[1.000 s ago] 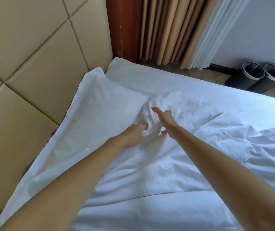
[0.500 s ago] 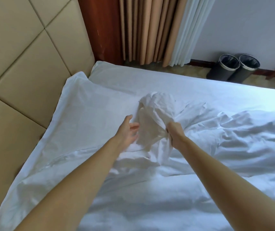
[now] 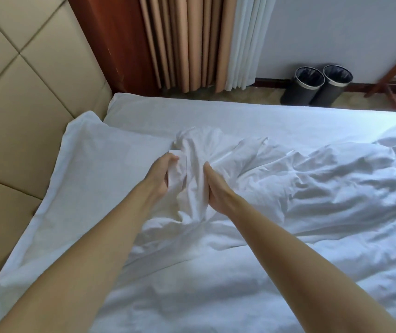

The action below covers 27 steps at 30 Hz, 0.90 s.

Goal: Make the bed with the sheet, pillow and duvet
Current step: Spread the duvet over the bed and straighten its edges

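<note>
Gathering up one bunched corner of the duvet (image 3: 199,150), the person is holding it raised between both hands. The left hand (image 3: 162,174) is curling its fingers round a fold of the white cloth. The right hand (image 3: 213,188) is digging into the same bunch, its fingers buried in the fabric and, as it seems, gripping it. To the right of the fingers the remaining cloth is lying crumpled. Left of the fingers the pillow (image 3: 101,164) is lying flat against the padded headboard (image 3: 24,116). Beyond the fingertips the sheet (image 3: 240,116) is lying smooth. The duvet step is, I think, in hand; the next move is calling for finding the true corner and drawing it toward the headboard without dragging the pillow.
</note>
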Each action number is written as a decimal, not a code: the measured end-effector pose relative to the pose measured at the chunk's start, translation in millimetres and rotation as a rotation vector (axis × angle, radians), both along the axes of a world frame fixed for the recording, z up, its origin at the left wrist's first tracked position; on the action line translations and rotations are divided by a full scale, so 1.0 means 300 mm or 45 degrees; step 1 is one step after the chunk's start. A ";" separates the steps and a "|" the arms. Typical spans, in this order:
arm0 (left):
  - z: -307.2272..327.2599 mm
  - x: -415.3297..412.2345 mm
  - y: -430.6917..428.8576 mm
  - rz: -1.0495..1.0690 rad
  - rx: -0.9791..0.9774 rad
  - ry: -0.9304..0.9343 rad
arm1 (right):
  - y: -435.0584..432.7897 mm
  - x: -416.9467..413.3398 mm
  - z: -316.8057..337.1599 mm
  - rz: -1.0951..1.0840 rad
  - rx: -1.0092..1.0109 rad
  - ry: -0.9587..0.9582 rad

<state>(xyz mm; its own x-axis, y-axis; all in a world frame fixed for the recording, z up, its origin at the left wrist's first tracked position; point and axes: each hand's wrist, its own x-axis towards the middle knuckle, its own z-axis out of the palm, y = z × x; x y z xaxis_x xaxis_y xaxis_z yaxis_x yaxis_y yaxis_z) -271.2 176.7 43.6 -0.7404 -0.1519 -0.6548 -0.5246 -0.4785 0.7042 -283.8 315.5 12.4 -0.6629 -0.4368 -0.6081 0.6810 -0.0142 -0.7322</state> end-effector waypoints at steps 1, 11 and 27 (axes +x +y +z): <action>0.045 -0.011 -0.001 -0.131 0.025 0.027 | -0.016 -0.001 0.002 0.021 -0.010 0.003; 0.084 0.046 0.098 -0.453 -0.784 -0.018 | 0.188 -0.059 0.152 0.354 0.370 0.099; 0.100 0.380 0.246 -0.590 -0.408 -0.307 | 0.291 0.205 0.133 -0.241 0.805 0.113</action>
<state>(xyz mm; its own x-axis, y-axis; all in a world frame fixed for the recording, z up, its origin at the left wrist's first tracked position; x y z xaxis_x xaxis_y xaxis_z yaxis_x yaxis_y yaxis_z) -157.3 250.7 73.5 -0.6134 -0.0667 -0.7869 -0.7897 0.0537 0.6111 -222.2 402.8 52.1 -0.7525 0.1145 -0.6485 0.6455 0.3231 -0.6920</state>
